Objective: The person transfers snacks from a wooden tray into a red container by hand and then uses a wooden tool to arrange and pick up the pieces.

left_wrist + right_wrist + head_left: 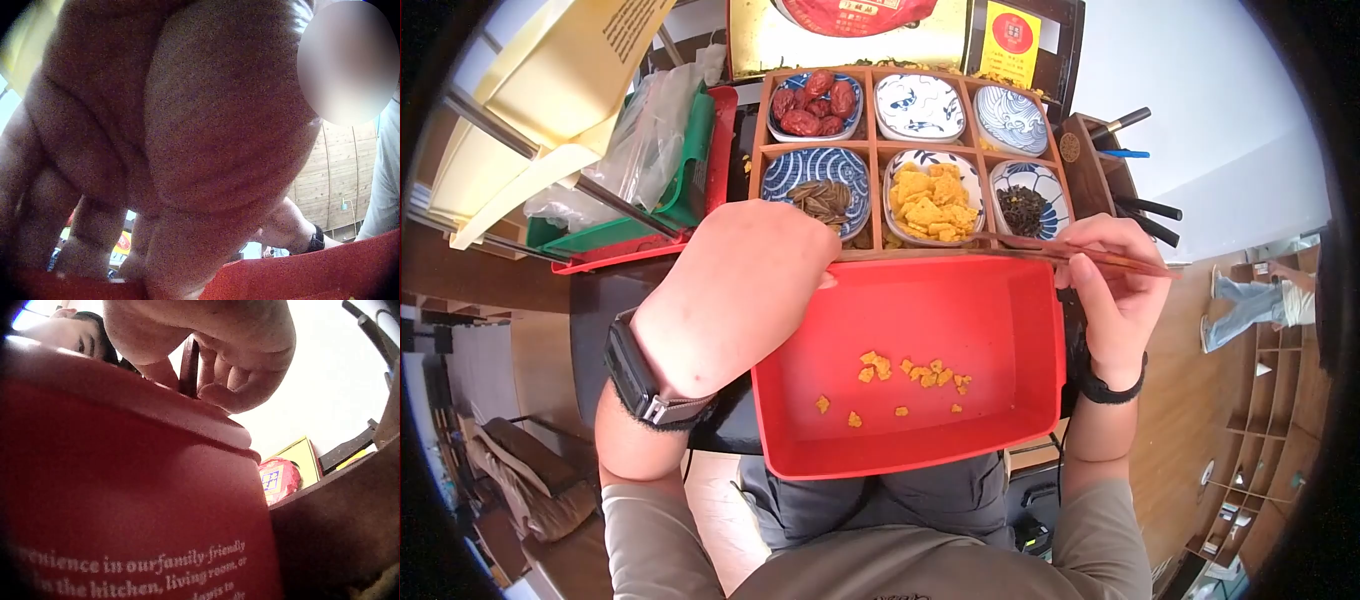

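Note:
My left hand grips the far left rim of a red plastic bin, and its thumb shows at the edge; in the left wrist view its fingers reach down to the red rim. Small yellow-orange crumbs lie scattered on the bin floor. The right hand holds a pair of dark wooden chopsticks above the bin's far right corner. Their tips point left, at the near edge of a bowl of yellow crispy pieces. Another dish, of dark dried leaves, stands just behind the sticks.
A divided wooden tray also bears dishes of red dates and striped seeds. Pens stand in a wooden holder at right. Left is a green basket with plastic bags. A red-wrapped package lies behind.

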Tool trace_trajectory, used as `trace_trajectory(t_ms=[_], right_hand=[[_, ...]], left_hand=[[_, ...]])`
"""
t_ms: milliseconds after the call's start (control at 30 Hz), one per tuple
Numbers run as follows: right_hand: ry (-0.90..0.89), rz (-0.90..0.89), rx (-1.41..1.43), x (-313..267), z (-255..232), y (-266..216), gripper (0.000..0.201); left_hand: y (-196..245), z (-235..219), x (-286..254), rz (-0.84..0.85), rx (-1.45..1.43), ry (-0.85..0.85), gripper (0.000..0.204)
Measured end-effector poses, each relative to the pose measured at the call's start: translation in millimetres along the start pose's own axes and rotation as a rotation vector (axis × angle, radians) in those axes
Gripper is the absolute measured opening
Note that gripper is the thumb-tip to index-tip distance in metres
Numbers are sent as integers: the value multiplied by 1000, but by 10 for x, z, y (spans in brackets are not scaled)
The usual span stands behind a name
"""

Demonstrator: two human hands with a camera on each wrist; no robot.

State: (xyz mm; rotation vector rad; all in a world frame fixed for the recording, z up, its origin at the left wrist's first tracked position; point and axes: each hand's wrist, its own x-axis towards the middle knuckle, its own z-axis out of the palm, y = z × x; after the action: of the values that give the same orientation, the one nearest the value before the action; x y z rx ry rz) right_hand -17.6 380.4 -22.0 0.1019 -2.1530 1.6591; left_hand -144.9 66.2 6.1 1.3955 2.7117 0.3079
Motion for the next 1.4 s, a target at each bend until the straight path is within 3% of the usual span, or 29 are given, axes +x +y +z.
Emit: trace_trajectory(t_ms=[167,200,300,467,667,1400], right_hand=[[-171,-93,-23,7,-23,13,21],[-209,-12,-34,3,-38,-37,20],[-320,-55,-46,19,-29,8,20],[-507,204,-102,37,15,-224,12],[-695,95,-173,89,6,-211,16],[-811,-43,-257,113,-2,-169,17]], left_hand=[[-9,15,3,6,0,11,15],[-14,20,2,7,4,12,15],[-13,19,6,4,14,3,14],[-5,12,5,0,20,-3,13],[-7,19,6,5,26,8,13],[1,6,5,-7,27,-14,12]])
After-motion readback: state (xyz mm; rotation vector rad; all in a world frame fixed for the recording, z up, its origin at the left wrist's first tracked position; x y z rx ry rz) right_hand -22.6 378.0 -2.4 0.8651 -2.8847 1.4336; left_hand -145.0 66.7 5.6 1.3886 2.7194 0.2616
